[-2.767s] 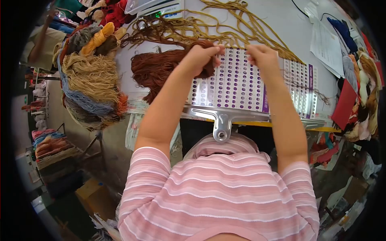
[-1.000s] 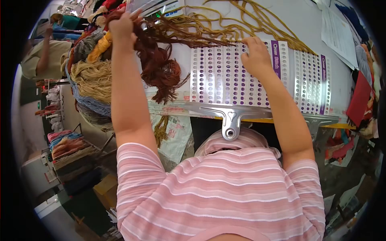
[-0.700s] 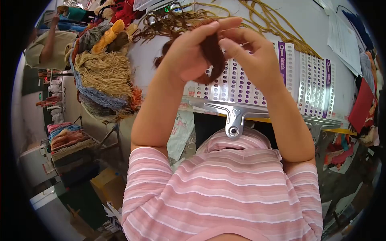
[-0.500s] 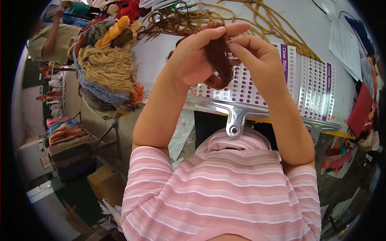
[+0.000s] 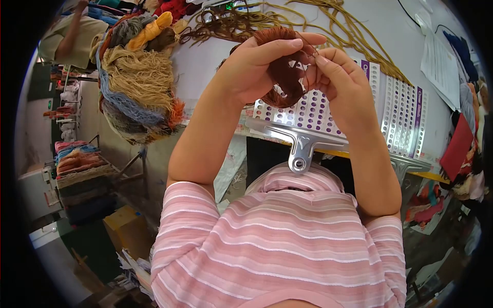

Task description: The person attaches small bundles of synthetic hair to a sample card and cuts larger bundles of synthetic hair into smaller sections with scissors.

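A looped skein of reddish-brown thread [image 5: 285, 77] hangs from my left hand [image 5: 254, 64], whose thumb and fingers close round its upper part. My right hand [image 5: 343, 77] is beside it, thumb and forefinger pinched on a thin strand of the same brown thread at the skein's right side. Below both hands lie white thread cards [image 5: 321, 110] with rows of punched holes and purple printed bands. A large metal bulldog clip [image 5: 299, 146] grips their near edge at the table's front.
Olive-gold thread strands [image 5: 354, 31] and dark brown strands [image 5: 215, 28] lie across the table's far side. Heaped skeins [image 5: 138, 77] hang at the left edge. A second clip [image 5: 408, 163] is at the right. A person [image 5: 67, 38] stands far left.
The brown skein has turned in my left hand, showing more of its top and a wider loop. My right hand has shifted slightly right, drawing a strand away from it.
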### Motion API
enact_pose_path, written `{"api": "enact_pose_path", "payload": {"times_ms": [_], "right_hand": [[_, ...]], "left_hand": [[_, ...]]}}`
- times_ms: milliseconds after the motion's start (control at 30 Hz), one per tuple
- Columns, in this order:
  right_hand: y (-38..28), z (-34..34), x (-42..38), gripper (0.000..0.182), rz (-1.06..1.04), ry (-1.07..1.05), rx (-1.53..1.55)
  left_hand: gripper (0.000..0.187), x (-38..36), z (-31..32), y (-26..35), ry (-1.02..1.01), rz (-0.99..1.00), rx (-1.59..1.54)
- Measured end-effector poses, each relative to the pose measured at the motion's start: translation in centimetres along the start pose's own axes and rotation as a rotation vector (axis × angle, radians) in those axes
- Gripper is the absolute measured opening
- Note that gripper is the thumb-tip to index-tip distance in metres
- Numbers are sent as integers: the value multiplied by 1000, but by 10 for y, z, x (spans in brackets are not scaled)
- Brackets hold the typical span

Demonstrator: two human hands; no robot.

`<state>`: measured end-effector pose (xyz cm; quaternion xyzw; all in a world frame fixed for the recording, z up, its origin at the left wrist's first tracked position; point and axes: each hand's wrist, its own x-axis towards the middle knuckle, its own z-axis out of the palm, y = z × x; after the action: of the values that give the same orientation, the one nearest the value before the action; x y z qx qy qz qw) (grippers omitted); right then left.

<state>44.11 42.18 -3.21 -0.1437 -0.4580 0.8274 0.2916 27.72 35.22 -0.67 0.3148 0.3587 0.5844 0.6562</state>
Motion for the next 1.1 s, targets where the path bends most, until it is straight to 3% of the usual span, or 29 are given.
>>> {"api": "enact_pose_path", "payload": {"times_ms": [167, 233, 333, 400, 433, 500, 567, 600, 633, 667, 733, 767, 800, 867, 933, 1000, 1033, 1067, 1100], "right_hand": [[-13, -1, -4, 19, 167, -142, 126], [-16, -9, -6, 21, 195, -151, 18], [-32, -33, -20, 26, 53, -4, -35], [-63, -102, -40, 25, -17, -129, 130], [-83, -130, -58, 23, -30, 115, 159], [-134, -207, -99, 7, -75, 145, 460], [-186, -312, -167, 10, -167, 233, 528], [-215, -371, -212, 14, -202, 287, 562], [-251, -433, -267, 18, -263, 599, 571], [-279, -460, -301, 11, -346, 769, 484], [-304, -445, -321, 9, -543, 1017, 31], [-299, -414, -308, 16, -631, 1108, -379], [-283, -370, -284, 24, -690, 1160, -826], [-243, -305, -216, 39, -665, 1083, -1280], [-199, -271, -134, 36, -347, 1052, -1184], [-118, -176, -68, 31, -277, 623, -1119], [-84, -168, -36, 28, -44, 527, -816], [-57, -135, -17, 27, 101, 516, -572], [-36, -128, -2, 25, 202, 382, -459]], "left_hand": [[39, 0, 9, 3, 135, 40, 53], [40, -2, -4, 8, -80, -107, -21], [29, -20, -40, 17, -346, -56, 165], [26, -40, -102, 25, -421, 46, -25], [21, -56, -131, 38, -298, 159, -97], [18, -85, -160, 69, -44, 354, -304], [19, -121, -202, 98, 254, 465, -358], [20, -134, -221, 112, 211, 447, -468], [22, -142, -234, 123, 167, 426, -577], [22, -145, -240, 130, 184, 467, -587], [24, -143, -242, 144, 217, 553, -603], [24, -132, -232, 145, 160, 529, -582], [25, -113, -214, 141, 102, 503, -559], [27, -68, -174, 112, 10, 404, -557], [28, -19, -133, 67, 18, 237, -521], [34, 20, -93, 17, 144, 82, -236], [35, 36, -84, -9, 46, 21, -254], [31, 46, -68, -29, 222, -63, -132], [26, 56, -58, -43, 257, -143, -22]]}}
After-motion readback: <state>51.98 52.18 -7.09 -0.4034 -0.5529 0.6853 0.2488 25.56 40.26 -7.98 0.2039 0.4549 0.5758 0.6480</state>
